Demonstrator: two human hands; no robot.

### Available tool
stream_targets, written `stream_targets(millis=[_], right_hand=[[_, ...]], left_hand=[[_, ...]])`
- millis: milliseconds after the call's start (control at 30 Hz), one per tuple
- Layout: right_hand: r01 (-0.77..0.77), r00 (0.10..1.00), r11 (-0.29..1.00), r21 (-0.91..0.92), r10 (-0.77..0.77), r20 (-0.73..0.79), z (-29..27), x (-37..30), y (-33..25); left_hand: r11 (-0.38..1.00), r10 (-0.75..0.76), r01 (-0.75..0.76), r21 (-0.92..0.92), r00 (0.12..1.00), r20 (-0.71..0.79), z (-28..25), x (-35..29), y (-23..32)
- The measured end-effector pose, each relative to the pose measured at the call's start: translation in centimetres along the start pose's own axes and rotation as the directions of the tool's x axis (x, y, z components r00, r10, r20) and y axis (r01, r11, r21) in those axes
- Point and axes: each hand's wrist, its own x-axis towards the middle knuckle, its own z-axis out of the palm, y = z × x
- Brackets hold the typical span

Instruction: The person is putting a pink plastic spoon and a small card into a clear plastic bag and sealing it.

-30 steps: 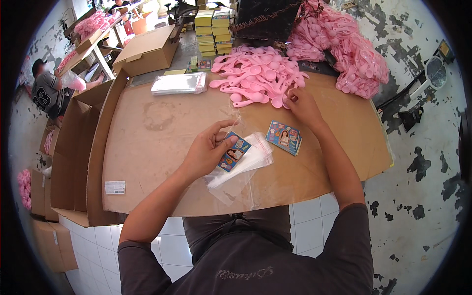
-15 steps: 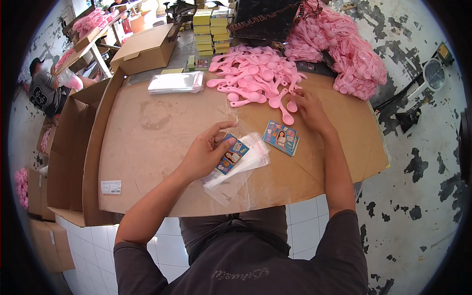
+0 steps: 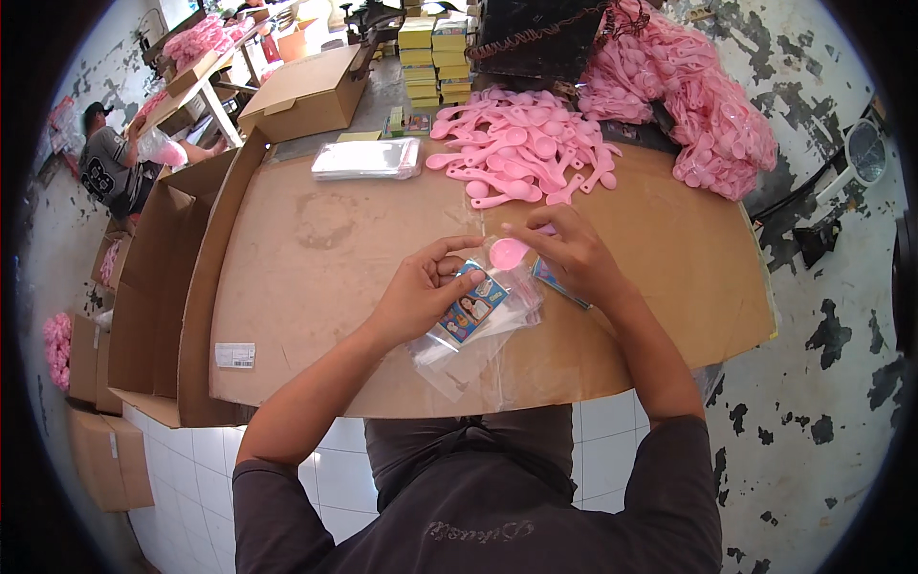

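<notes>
My left hand [image 3: 418, 292] is closed on a small blue printed card [image 3: 475, 308], thumb on top, with a clear plastic bag under it. Just right of the card, a pink measuring spoon [image 3: 509, 253] is pinched in my right hand [image 3: 576, 256], its bowl toward my left fingers. Clear plastic bags [image 3: 521, 320] lie fanned out beneath my left hand. A stack of the same blue cards [image 3: 562, 286] is partly covered by my right hand. Beyond my hands is a loose heap of pink spoons [image 3: 531, 148].
Flat clear bags [image 3: 365, 159] form a bundle at the back left of the cardboard-covered table [image 3: 277, 297]. Bagged pink spoons [image 3: 717, 124] are piled at the back right. Card stacks [image 3: 435, 57] and a brown box [image 3: 304, 96] stand behind. An open carton [image 3: 158, 297] borders the left edge; a person [image 3: 110, 163] sits beyond.
My right hand has come from the spoon heap toward my left hand, bringing a pink spoon. My left hand still holds the card. The view has shifted slightly.
</notes>
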Motion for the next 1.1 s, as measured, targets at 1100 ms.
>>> stream_targets(millis=[1100], right_hand=[[0.022, 0.995, 0.817, 0.576, -0.073, 0.066, 1.4, -0.1, -3.4]], left_hand=[[0.985, -0.056, 0.043, 0.168, 0.996, 0.071, -0.7, -0.1, -0.4]])
